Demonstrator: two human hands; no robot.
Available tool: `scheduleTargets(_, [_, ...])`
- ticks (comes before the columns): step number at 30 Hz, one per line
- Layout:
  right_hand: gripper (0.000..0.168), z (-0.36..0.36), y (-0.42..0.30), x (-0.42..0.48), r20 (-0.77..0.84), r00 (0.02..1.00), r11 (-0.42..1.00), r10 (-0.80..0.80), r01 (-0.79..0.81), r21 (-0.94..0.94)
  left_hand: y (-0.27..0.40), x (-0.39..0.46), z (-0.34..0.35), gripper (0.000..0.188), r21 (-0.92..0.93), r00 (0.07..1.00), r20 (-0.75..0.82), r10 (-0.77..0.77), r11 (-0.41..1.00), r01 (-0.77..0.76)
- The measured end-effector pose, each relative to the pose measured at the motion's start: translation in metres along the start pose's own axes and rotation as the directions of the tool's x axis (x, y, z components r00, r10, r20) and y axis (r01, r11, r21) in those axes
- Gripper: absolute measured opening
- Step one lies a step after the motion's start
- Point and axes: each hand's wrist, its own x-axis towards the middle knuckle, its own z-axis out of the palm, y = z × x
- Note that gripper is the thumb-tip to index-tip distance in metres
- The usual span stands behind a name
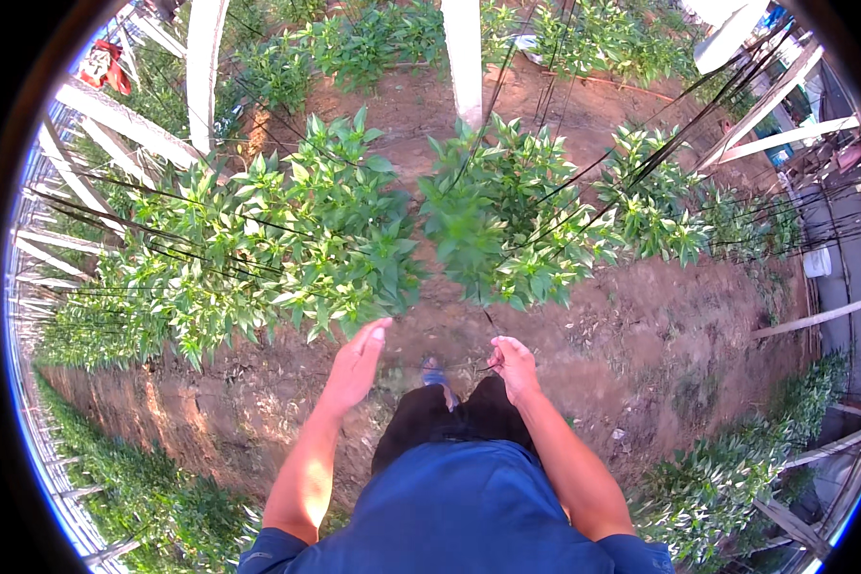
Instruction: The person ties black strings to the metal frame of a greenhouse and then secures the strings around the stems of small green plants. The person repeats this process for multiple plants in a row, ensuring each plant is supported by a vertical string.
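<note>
My right hand (514,367) pinches a thin dark cord (487,316) between thumb and fingers. The cord runs up from the fingertips toward a leafy green plant (524,222), where the foliage hides its course; a short tail pokes out on the hand's left. Held out with fingers straight and nothing visible in it, my left hand (359,364) is beside the lower leaves of another bushy plant (330,244). Whether its fingertips touch those leaves I cannot tell. Between the two plants shows a narrow strip of brown soil (438,287).
Dark strings (653,165) slant above the plants on both sides. A pale post (463,64) rises behind the row, with another (204,79) farther left. More plants (732,466) grow behind me. A white container (817,262) is at the right edge. My sandalled foot (434,373) rests on soil.
</note>
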Motion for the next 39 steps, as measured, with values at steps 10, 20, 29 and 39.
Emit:
scheduleTargets(10, [0.023,0.021,-0.065,-0.037,0.181,0.978,0.993,-0.103,0.113,-0.046,0.055,0.002,0.107,0.036,0.595,0.91,0.086,0.405,0.712,-0.373])
scheduleTargets(20, [0.023,0.013,-0.098,-0.043,0.266,0.96,0.99,-0.086,0.112,-0.086,0.083,0.022,0.128,0.046,0.578,0.875,0.15,0.461,0.677,-0.456])
scheduleTargets(29, [0.021,0.032,-0.129,-0.059,0.444,0.82,0.856,-0.36,0.48,-0.193,0.098,0.02,0.102,0.029,-0.045,0.971,0.14,0.194,0.981,-0.189])
scheduleTargets(39, [0.02,0.064,-0.138,-0.073,0.419,0.877,0.899,-0.235,0.36,-0.249,0.097,0.014,0.053,0.032,-0.019,0.974,-0.181,0.138,0.989,-0.143])
